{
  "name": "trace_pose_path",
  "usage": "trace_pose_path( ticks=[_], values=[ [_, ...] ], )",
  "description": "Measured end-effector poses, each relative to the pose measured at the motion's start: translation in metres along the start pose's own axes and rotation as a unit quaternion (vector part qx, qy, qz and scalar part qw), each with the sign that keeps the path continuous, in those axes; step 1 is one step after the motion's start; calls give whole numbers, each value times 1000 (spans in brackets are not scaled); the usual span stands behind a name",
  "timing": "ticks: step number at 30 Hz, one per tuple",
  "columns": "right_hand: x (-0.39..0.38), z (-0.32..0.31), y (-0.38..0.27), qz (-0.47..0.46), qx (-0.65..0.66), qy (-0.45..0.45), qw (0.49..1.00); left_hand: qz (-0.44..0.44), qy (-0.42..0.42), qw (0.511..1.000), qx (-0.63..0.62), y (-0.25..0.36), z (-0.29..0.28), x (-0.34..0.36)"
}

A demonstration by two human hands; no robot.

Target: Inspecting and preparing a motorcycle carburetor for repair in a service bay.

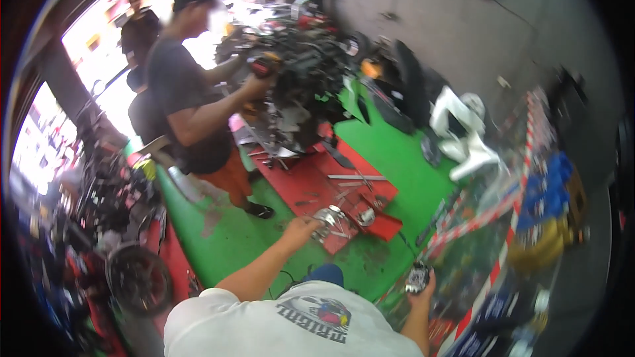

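My left hand [304, 226] reaches forward, its fingers closed on a shiny silver metal part [329, 219] held over the red lift platform [281, 178]. Behind that part, a red tray [387, 226] and several long tools [357, 177] lie on the platform; the silver part partly covers what is under it. Low at the right, beside the striped tape of a glass display case [463, 271], my right hand [423, 293] grips a black and silver metal part [417, 276]. Both parts are too small and blurred to make out in detail.
A co-worker [182, 92] stands left of a partly dismantled motorbike [291, 92], holding a red tool; other people [135, 33] are behind in the doorway. White panels [463, 132] lean at the right. A wheel [137, 277] and clutter line the left. Green floor [218, 244] surrounds the platform.
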State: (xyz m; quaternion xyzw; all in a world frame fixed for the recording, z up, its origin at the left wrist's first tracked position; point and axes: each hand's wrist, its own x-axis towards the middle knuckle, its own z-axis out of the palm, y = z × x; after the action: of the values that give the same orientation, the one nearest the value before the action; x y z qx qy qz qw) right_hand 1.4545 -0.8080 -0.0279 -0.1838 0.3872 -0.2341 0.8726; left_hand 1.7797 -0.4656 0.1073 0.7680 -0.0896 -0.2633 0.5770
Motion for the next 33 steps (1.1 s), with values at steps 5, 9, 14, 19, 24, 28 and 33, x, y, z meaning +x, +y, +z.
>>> trace_pose_path(
  ticks=[5,9,14,19,24,28,33],
  values=[
    [69,36,-41,13,-75,-35,996,-11,26,998,63,10,18,44],
    [130,34,-80,-8,-97,-37,995,-37,48,998,17,31,46,105],
    [140,115,-141,-20,-160,3,987,-51,25,998,-30,63,76,166],
    [206,121,-167,156,105,-339,922,38,5,997,60,102,75,197],
    [284,166,-181,132,-127,-192,964,-5,118,993,25,58,69,183],
    [446,114,-210,241,-75,-297,921,-88,189,977,-29,65,87,180],
    [415,243,-190,172,-239,-173,940,-127,319,938,-43,48,131,144]
  ],
)
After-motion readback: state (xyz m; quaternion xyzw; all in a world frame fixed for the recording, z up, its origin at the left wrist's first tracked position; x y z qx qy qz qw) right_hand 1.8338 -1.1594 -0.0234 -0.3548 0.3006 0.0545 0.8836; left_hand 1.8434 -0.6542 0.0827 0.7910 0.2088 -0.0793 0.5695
